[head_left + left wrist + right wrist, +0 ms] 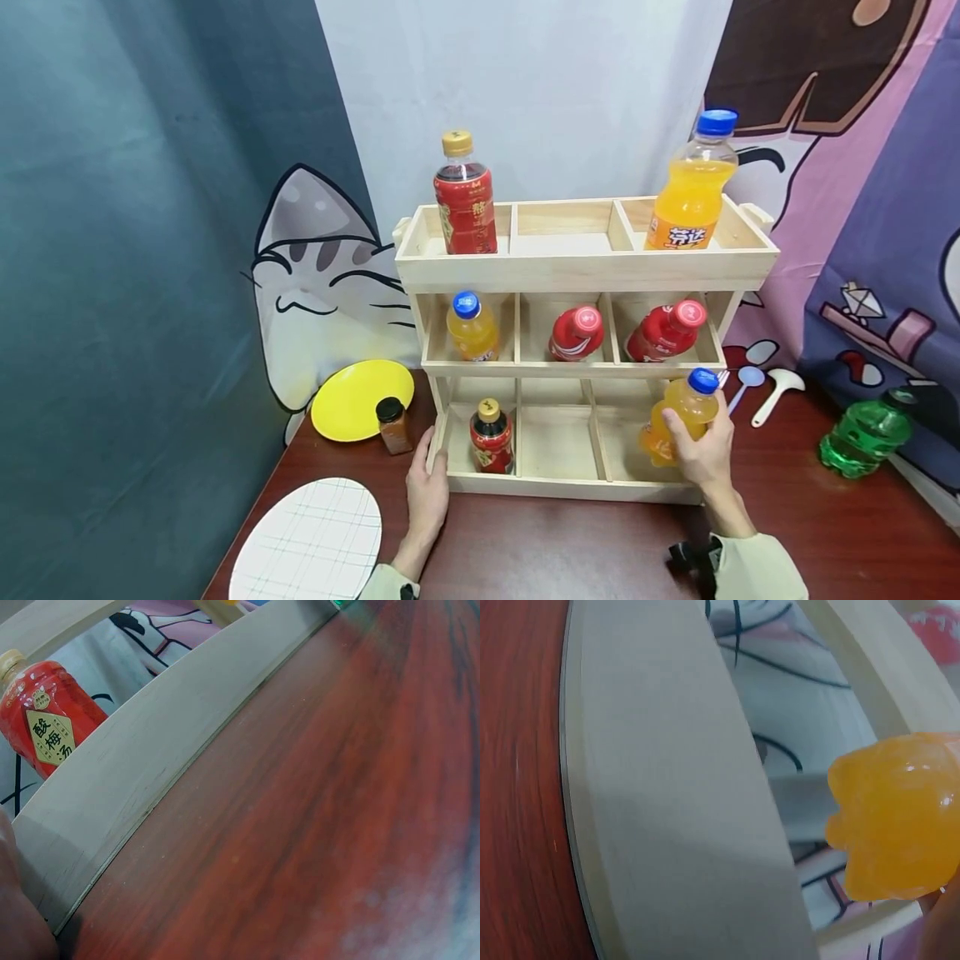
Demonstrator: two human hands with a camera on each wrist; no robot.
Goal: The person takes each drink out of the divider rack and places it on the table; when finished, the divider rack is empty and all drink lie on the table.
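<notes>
A three-tier wooden shelf point(585, 275) divided into compartments stands on the table. My right hand point(705, 450) holds an orange soda bottle point(688, 407) with a blue cap, tilted, at the bottom tier's right compartment. In the right wrist view the base of that orange soda bottle point(896, 817) hangs past the shelf's front board point(682, 802). At the shelf's lower left corner my left hand point(427, 492) grips the side panel, thumb in front and fingers along the outside. Beside it, a red plum drink bottle point(492, 442) with a gold cap stands in the bottom left compartment.
The top tier carries a red bottle point(467, 204) and a large orange soda bottle point(690, 192). An orange bottle point(474, 329) and two red-capped bottles point(576, 335) fill the middle. Around lie a yellow plate point(352, 400), spice jar point(393, 427), white checked plate point(307, 542), utensils point(778, 396) and green bottle point(862, 437).
</notes>
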